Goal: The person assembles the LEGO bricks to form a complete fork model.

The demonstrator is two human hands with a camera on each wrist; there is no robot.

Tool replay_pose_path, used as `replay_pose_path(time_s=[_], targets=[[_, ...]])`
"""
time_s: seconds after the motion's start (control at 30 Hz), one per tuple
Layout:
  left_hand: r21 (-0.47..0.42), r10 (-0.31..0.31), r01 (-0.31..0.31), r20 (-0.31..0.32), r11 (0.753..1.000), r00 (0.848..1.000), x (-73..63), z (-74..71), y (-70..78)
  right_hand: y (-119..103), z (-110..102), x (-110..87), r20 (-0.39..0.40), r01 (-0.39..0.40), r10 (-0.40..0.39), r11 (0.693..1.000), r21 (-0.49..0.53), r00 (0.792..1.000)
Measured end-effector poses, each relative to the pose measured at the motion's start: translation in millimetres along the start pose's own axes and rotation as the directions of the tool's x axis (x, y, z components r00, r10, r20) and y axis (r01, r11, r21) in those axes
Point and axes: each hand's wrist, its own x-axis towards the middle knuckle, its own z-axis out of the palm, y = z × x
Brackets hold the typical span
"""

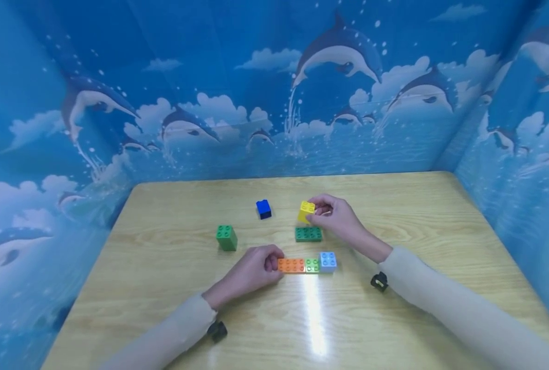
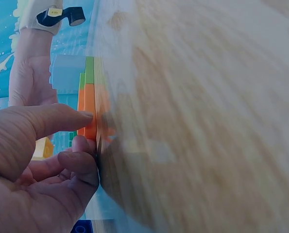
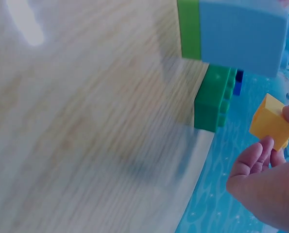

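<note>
My right hand (image 1: 339,218) pinches a yellow toy building brick (image 1: 306,211) between thumb and fingers. In the right wrist view this yellow brick (image 3: 269,122) is tilted and held above the table. Just nearer than it, a dark green brick (image 1: 308,235) lies flat, studs up. The thumb and fingers of my left hand (image 1: 256,268) pinch the left end of an orange brick (image 1: 291,265). To its right a light green brick (image 1: 312,265) continues the row, and a light blue brick (image 1: 328,261) rises on the right end, above a light green layer (image 3: 189,30).
A taller green brick or stack (image 1: 227,239) stands on the wooden table (image 1: 163,288) to the left. Farther back lies a dark blue brick (image 1: 263,209). Behind and at both sides hangs a blue dolphin-print curtain (image 1: 237,77), close along the table's far edge.
</note>
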Motion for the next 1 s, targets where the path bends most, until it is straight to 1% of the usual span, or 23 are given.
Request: replay_pose_path(time_s=[0.2,0.43,0.6,0.73,0.83,1.0], targets=[[0.001,-0.004,0.004,0.000,1.000,1.000,0.8,-0.5,1.3,-5,0,-14.6,0.044,-0.003,0.003,1.000,-0.008,0.999],[-0.006,0.004,-0.004,-0.003,1.000,1.000,0.9,1.2,1.2,-2,-2,-33.3,0.082,0.017,-0.013,0.999,-0.046,0.997],[-0.010,-0.001,0.001,0.000,1.000,1.000,1.1,1.9,0.5,0,3,-48.3,0.124,0.061,-0.049,0.994,-0.093,0.991],[-0.009,0.002,-0.002,-0.003,1.000,1.000,1.1,1.0,0.2,1,8,-57.4,0.147,0.103,-0.080,0.983,-0.155,0.986],[-0.004,0.001,-0.001,-0.005,1.000,1.000,1.2,0.1,0.6,1,10,-62.4,0.160,0.129,-0.097,0.971,-0.202,0.982],[0.003,-0.018,0.018,-0.002,1.000,1.000,0.8,-0.2,1.7,1,12,-67.7,0.193,0.158,-0.113,0.958,-0.240,0.975]])
